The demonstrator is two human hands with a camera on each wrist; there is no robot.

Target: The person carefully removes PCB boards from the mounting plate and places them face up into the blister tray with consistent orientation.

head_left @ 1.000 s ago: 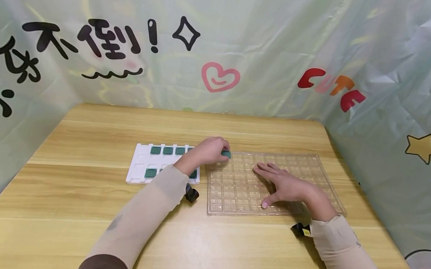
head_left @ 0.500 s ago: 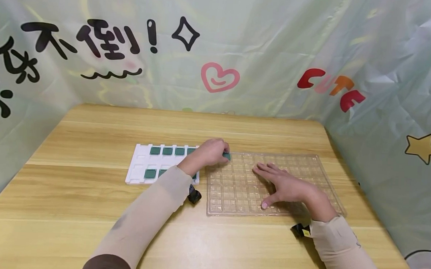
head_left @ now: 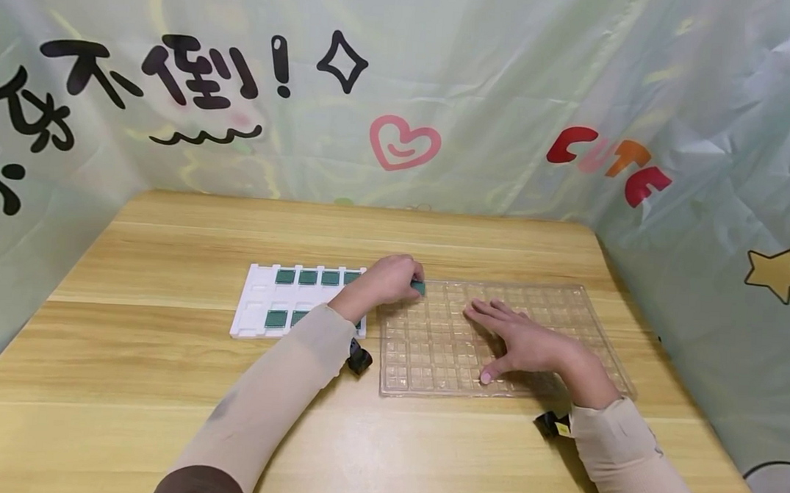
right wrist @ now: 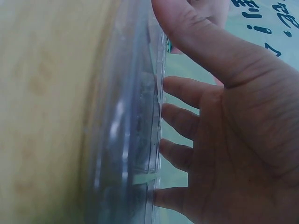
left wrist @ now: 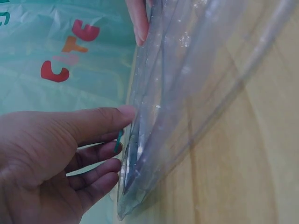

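My left hand (head_left: pixel 391 279) pinches a small green circuit board (head_left: pixel 418 286) at the far left corner of a clear plastic tray (head_left: pixel 423 351). In the left wrist view the green board (left wrist: pixel 118 141) shows edge-on between thumb and fingers, right at the tray's rim. My right hand (head_left: pixel 523 340) rests on the middle of the tray with its fingers spread; in the right wrist view the fingertips (right wrist: pixel 170 86) touch the top of the tray. To the left lies a white tray (head_left: pixel 254 288) bearing two rows of green boards (head_left: pixel 275 318), partly hidden by my left forearm.
Both trays lie on a wooden table (head_left: pixel 164 383). A printed curtain (head_left: pixel 495 74) hangs behind it and along both sides. Black wrist cameras (head_left: pixel 359 359) are strapped under both sleeves, close over the table.
My left hand has shifted very slightly toward the right and nearer, still pinching the green circuit board at the tray's corner. The right hand and both trays stay in place.
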